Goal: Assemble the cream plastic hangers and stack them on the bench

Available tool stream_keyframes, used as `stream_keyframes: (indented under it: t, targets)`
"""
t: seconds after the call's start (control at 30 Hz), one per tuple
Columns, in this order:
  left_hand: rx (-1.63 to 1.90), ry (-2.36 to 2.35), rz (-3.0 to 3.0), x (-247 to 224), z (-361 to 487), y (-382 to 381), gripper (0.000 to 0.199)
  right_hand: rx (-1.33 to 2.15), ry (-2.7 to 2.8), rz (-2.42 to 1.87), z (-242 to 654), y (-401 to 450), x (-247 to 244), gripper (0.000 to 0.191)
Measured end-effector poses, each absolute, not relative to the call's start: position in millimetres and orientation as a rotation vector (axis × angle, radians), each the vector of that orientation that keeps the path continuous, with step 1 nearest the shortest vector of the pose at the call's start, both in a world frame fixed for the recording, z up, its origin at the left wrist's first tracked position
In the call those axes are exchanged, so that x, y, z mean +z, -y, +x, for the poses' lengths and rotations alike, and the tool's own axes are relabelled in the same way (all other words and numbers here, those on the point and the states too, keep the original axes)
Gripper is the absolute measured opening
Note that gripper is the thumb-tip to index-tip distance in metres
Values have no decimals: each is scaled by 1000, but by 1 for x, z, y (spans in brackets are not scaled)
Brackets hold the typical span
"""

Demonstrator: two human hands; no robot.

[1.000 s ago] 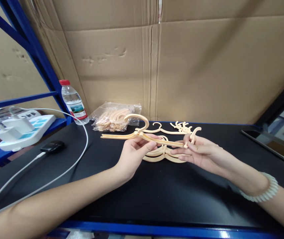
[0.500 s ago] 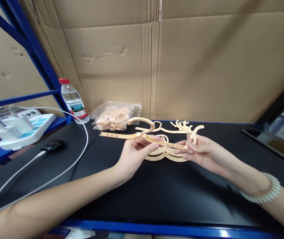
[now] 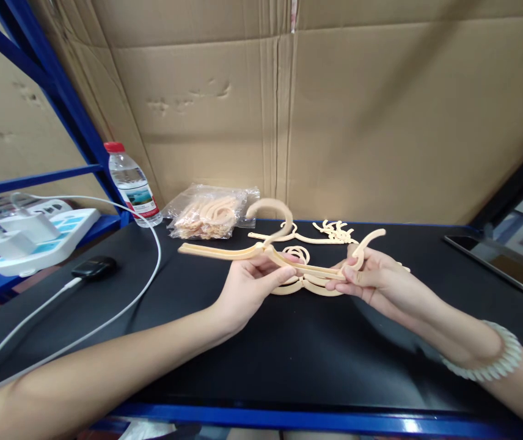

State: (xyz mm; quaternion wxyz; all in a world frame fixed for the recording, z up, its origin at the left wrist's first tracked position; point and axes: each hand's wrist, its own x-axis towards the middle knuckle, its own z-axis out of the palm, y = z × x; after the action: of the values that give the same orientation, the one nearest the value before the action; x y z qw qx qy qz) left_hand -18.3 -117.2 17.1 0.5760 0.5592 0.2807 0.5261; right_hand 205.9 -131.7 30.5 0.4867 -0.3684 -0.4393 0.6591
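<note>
A beige plastic clothes hanger (image 3: 220, 251) is raised above the black table, its large hook pointing up. My left hand (image 3: 248, 288) is closed around its right arm near the middle, thumb in front. At the hanger's right end, my right hand (image 3: 378, 280) pinches a small curved beige hook piece (image 3: 371, 241). That piece touches the hanger's tip; whether the two are joined is hidden by my fingers. Behind and below my hands lie stacked beige hangers (image 3: 297, 287), partly covered. Farther back is another hanger (image 3: 311, 241), beside a small pile of curved hook pieces (image 3: 335, 231).
A clear bag of beige parts (image 3: 211, 214) and a red-capped water bottle (image 3: 133, 186) stand against the cardboard wall. To the left are a white power strip (image 3: 51, 244), a black device (image 3: 94, 267) and a looping white cable (image 3: 158, 256). A tablet (image 3: 495, 263) lies at right.
The hanger has turned in my hands, so its hook stands more upright and its channelled side shows more. The small hook piece has tilted slightly outward to the right.
</note>
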Motion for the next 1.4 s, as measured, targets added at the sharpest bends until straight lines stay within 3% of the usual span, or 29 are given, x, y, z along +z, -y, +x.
stream_keyframes:
  t: [0.53,0.7,1.23,1.4]
  targets:
    - [1284,-765,1142,23,-14,121,18,1571,1113,-866,201,132,28,30]
    - [1277,-766,1122,22,-16,119,21,1339,1261,-922,207,128,35,19]
    - [1317,-728,898,39,-30,103,16,1151,1621,-1122,326,95,73,25]
    - [1178,-717,1212,44,-43,92,20,1162,1711,-1219,353,94,72,23]
